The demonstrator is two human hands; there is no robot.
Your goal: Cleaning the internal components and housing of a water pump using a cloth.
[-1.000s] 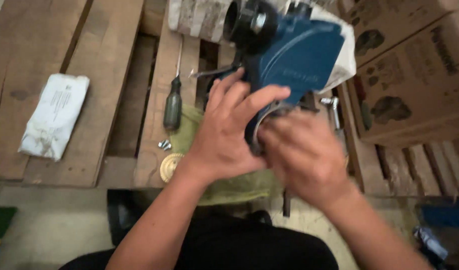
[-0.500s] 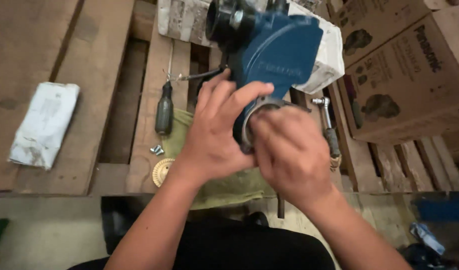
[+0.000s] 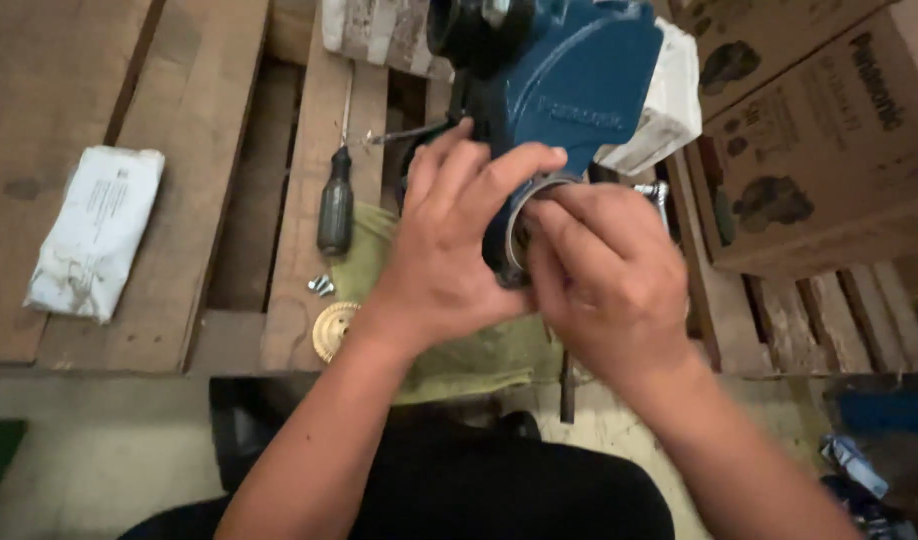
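Observation:
A blue metal machine housing (image 3: 579, 90) with a black round part at its top stands over a wooden pallet (image 3: 219, 110). My left hand (image 3: 449, 250) grips the housing's lower left side, fingers wrapped over its edge. My right hand (image 3: 604, 280) has its fingertips pressed into the round metal-rimmed opening (image 3: 524, 205) at the housing's lower end. What the right fingers hold inside is hidden. A green cloth (image 3: 459, 365) lies under both hands.
A dark-handled screwdriver (image 3: 335, 205), small screws (image 3: 321, 286) and a brass gear (image 3: 331, 330) lie left of the cloth. A white folded packet (image 3: 94, 235) sits far left. A ratchet wrench head (image 3: 655, 190) and cardboard boxes (image 3: 829, 130) are at the right.
The view has shifted slightly. My right hand's fingers have moved up into the housing's round opening; my left hand keeps its grip.

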